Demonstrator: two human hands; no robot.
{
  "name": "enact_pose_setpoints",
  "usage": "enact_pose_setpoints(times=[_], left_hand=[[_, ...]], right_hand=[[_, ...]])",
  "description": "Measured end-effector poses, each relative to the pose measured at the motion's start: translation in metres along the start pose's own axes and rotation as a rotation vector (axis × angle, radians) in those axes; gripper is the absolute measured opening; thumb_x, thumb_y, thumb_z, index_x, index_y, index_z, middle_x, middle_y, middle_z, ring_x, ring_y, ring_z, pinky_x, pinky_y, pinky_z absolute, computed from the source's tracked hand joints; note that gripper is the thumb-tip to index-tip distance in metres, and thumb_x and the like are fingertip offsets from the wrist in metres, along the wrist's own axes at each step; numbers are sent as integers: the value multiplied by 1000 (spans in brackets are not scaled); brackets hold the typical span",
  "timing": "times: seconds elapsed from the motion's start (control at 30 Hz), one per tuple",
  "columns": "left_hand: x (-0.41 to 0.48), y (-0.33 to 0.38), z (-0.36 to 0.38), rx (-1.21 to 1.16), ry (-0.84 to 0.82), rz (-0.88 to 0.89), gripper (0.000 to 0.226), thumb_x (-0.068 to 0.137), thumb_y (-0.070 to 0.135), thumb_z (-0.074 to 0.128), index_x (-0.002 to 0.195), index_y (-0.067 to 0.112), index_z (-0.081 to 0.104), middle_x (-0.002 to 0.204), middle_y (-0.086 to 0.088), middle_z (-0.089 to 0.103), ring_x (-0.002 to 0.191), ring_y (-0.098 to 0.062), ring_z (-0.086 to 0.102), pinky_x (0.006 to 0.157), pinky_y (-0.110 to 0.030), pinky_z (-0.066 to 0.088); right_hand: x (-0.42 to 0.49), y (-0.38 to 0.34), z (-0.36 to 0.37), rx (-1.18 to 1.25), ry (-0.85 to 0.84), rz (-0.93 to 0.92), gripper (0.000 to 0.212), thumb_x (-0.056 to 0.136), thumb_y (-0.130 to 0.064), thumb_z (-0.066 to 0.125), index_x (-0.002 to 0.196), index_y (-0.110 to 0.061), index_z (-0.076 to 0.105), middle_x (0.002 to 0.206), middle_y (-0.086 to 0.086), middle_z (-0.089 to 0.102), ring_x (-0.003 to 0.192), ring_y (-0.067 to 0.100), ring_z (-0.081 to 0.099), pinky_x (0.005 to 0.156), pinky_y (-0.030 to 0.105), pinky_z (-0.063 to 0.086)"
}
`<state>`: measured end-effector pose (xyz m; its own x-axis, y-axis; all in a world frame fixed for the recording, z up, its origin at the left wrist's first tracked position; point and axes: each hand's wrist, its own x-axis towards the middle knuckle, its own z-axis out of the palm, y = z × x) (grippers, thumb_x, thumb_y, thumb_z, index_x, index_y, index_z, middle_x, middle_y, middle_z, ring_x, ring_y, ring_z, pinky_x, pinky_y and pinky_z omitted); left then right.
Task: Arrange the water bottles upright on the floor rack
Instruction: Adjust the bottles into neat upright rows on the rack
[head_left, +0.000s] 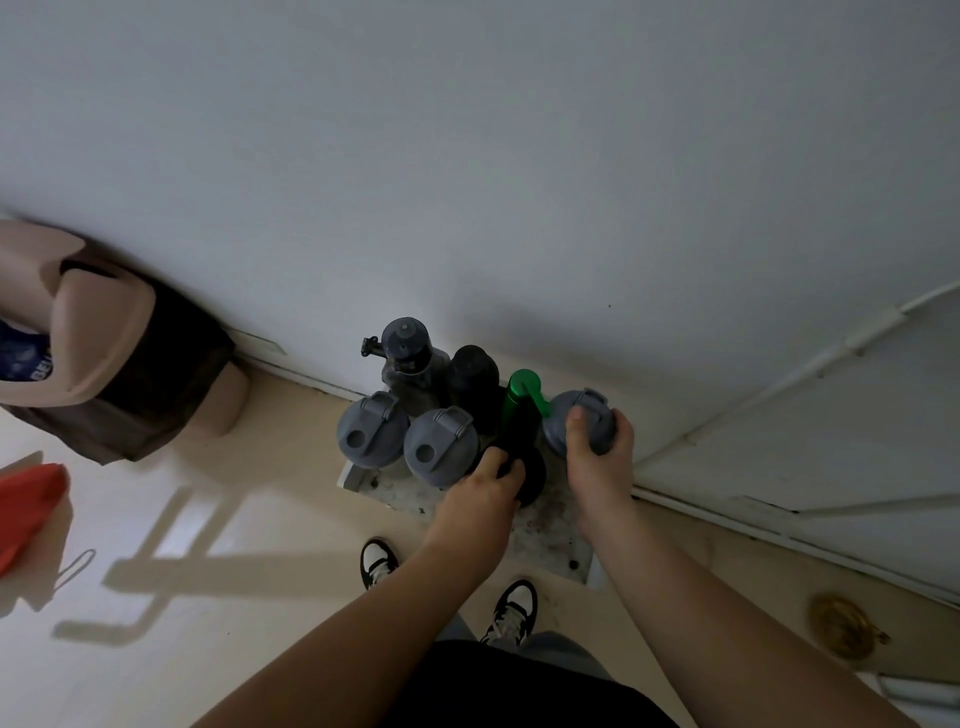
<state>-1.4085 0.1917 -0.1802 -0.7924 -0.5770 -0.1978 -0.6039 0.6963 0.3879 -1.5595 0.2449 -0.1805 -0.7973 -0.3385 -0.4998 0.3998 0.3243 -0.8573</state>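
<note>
setting bottles upright on the floor rack (550, 540) at centre frame.
left hand (480, 501) clasped a black bottle (524, 441); right hand (600, 457) gripped a grey-lidded bottle (574, 410), steadying both among neighbours.

Both hands (485, 493) (597, 457) reach forward (fingers (574, 423) curled).

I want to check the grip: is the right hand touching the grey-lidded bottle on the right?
Touching. In the head view the right hand wraps around the grey lid.
</note>
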Motion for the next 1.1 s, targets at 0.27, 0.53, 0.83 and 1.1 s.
enact_pose_setpoints(times=[0.27,0.53,0.83,1.1], left_hand=[[-5,12,-27,33,-46,1,45,98,32,56,140,18,49,136,-3,42,97,-32,65,75,-46,59],[-16,-32,-88,145,292,-54,41,92,32,61,131,22,60,141,-7,52,117,-32,52,83,-45,56],[-15,-46,-60,56,229,-118,52,95,30,65,144,22,50,139,-6,56,112,-33,50,79,-48,57],[-14,-41,-61,65,216,-154,51,96,30,63,144,19,51,130,-9,58,105,-34,50,79,-47,55]], right_hand=[[-13,-29,-17,-52,-13,14,84,94,-55,62,160,-22,22,158,9,39,143,27,42,110,41,40],[-77,-41,-26,-455,-170,-654,10,95,-23,67,103,-23,61,100,-3,59,90,7,60,78,24,52],[-68,24,16,-1076,-418,-800,50,94,-23,66,144,-18,55,146,8,49,142,28,37,109,39,46],[-49,35,3,-1253,-405,-1008,35,75,2,77,109,-5,77,131,18,63,126,38,55,86,44,61]])
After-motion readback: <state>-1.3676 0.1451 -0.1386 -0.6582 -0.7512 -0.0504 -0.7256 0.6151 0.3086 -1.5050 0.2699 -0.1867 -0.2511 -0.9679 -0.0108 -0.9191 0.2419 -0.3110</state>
